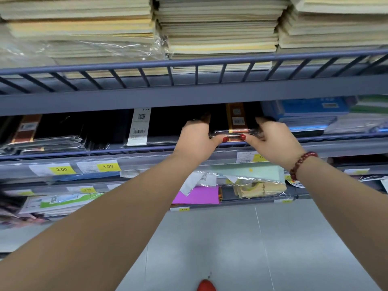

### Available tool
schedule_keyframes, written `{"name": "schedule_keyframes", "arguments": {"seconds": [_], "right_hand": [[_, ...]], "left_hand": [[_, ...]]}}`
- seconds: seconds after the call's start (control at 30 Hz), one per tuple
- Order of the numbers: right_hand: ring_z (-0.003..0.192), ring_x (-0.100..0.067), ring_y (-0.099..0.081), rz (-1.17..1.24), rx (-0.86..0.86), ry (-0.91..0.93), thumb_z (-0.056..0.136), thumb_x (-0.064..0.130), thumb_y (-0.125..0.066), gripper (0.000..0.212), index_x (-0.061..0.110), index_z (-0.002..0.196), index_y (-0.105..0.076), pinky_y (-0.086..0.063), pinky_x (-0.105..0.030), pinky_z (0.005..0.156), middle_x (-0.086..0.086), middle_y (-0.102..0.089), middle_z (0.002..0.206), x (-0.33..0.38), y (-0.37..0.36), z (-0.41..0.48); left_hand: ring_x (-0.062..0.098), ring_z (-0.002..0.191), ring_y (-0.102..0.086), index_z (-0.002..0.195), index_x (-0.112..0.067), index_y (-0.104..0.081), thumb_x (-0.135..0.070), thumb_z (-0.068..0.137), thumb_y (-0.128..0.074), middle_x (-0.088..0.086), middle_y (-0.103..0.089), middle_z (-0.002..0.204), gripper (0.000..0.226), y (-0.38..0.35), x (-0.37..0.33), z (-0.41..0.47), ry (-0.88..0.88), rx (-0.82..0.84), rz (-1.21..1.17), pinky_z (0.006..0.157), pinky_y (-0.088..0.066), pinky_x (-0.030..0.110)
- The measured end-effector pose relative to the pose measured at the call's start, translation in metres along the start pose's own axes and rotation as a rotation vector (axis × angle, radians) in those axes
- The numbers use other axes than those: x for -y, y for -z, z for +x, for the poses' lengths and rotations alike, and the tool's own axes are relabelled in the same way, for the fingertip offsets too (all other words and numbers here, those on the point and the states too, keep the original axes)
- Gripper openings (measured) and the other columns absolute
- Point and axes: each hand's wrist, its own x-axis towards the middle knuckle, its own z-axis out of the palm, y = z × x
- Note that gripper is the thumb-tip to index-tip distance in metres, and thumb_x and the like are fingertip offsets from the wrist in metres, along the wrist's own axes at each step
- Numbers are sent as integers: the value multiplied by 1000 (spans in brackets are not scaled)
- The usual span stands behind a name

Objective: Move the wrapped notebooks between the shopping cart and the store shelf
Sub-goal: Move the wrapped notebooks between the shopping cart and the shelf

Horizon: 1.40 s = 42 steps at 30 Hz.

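A stack of black wrapped notebooks [233,122] with an orange-brown band lies on the middle shelf [147,149], just behind its front rail. My left hand [197,139] grips the stack's left end and my right hand [273,139] grips its right end, thumbs on the front edge, fingers over the top. More black wrapped notebooks [52,135] lie to the left on the same shelf, one with a white barcode label [139,127]. The shopping cart is out of view.
The upper shelf [189,89] with a blue wire rail carries tall piles of cream paper pads [218,28]. Blue packs [308,114] sit to the right. Lower shelves carry yellow price tags [108,166], a pink sheet [199,195] and wrapped goods. Grey floor lies below, a red object [206,285] at the bottom edge.
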Motion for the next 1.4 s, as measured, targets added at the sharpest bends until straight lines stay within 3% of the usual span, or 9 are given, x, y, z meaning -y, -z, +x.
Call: {"name": "schedule_keyframes", "arguments": {"seconds": [0.17,0.27,0.43,0.53,0.67,0.87,1.1,1.3,1.4], "right_hand": [[100,-31,-57,-36,-57,5,87,32,-61,54,3,130,-45,-50,-40,88,-19,-58,114,3,-1,-11],[106,-30,-55,-12,-176,31,84,30,-65,63,9,137,-39,-47,-40,93,-15,-51,122,7,0,-27],[118,-34,-45,-97,-255,145,83,26,-65,56,8,133,-46,-38,-42,98,-15,-52,129,41,-10,-52],[118,-34,-44,-84,-274,171,82,26,-67,56,8,131,-47,-36,-41,100,-16,-53,128,78,-26,-62],[120,-31,-43,-78,-236,239,83,31,-66,59,11,134,-45,-36,-40,101,-13,-52,130,133,-50,-70],[128,-27,-39,-9,-135,312,85,34,-63,62,12,138,-39,-33,-37,105,-10,-46,138,212,-90,-61],[133,-24,-40,183,-29,271,88,32,-61,69,6,144,-29,-34,-35,109,-13,-40,144,275,-126,-47],[133,-24,-40,219,-51,208,88,39,-59,75,5,146,-25,-36,-39,110,-12,-40,146,300,-142,-35],[132,-25,-42,253,-60,183,89,37,-59,74,4,145,-25,-39,-41,107,-13,-41,145,310,-148,-33]], "left_hand": [[26,101,-64,132,-10,-48,-29,84,-69,15,-62,116,55,3,8,-6,20,32,-167,89,-54,39],[22,102,-63,129,-9,-53,-23,84,-69,14,-58,120,50,17,22,-22,8,-25,-221,94,-51,35],[23,110,-56,127,-7,-55,-16,84,-68,14,-53,120,46,56,65,-64,-67,-222,-197,100,-41,25],[23,111,-52,123,-5,-57,-15,85,-67,12,-54,118,41,87,98,-88,-110,-316,-103,89,-29,11],[34,112,-50,118,-2,-59,-17,80,-69,18,-57,113,41,125,146,-107,-124,-394,33,90,-28,17],[39,116,-45,124,2,-52,-29,79,-73,23,-51,118,59,170,222,-129,80,-392,181,98,-33,37],[30,133,-39,143,-2,-32,-39,86,-64,17,-41,145,75,182,268,-140,216,-288,-11,105,-33,34],[27,129,-48,144,-8,-32,-34,85,-67,12,-50,141,73,179,284,-139,191,-289,-123,103,-40,35],[23,128,-50,144,-10,-35,-29,88,-65,12,-53,139,66,180,286,-137,225,-332,-256,101,-39,28]]}}
